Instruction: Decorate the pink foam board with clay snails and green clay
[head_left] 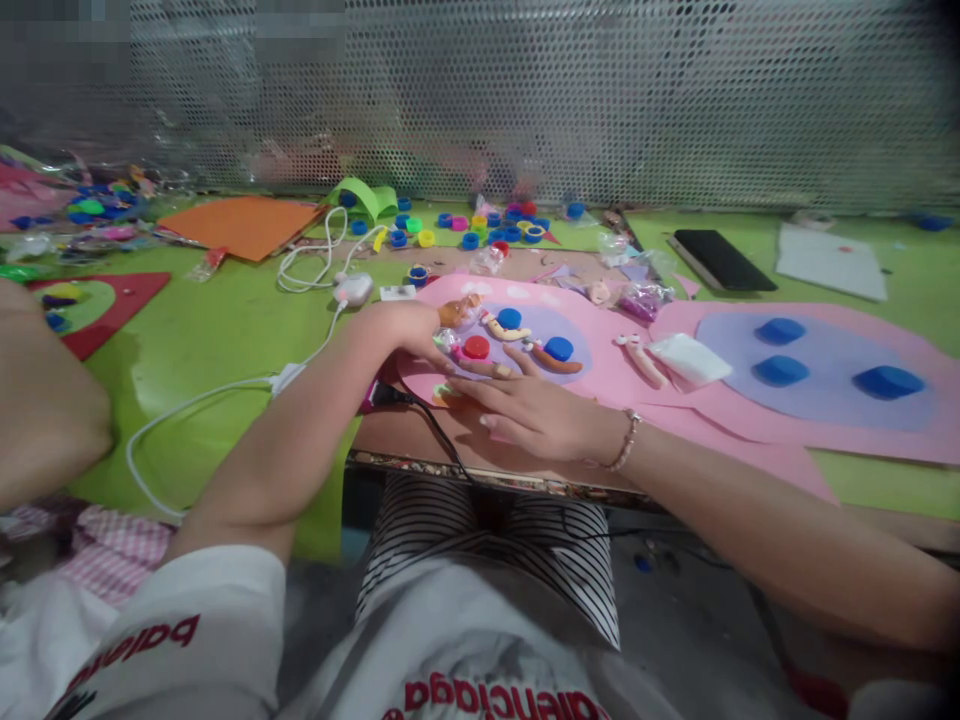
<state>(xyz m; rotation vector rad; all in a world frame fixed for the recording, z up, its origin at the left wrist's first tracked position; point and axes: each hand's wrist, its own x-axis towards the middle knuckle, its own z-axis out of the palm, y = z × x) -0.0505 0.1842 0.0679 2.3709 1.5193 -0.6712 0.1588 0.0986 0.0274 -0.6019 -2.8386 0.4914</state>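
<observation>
My left hand (421, 335) reaches in with a bent wrist, its visible fingers stretched to the left edge of a pale purple oval (581, 330) on pink paper (607, 375). Its other fingers are hidden. Spread over the lower edge of the oval is my right hand (536, 408), fingers extended and apart. Between the hands lies a red bottle cap (476, 348) beside a small pink piece partly under the fingers. Two blue caps, one blue cap (509, 319) above and another blue cap (558, 349) to the right, sit by a cream figure (504, 328) and a brown figure (561, 364).
More pink paper with blue caps (780, 370) lies right, near a white packet (691, 360) and a phone (720, 260). Loose caps (471, 240) and orange sheets (240, 225) are behind. A white cable (187, 395) crosses the left. Another person's arm (45, 400) is at far left.
</observation>
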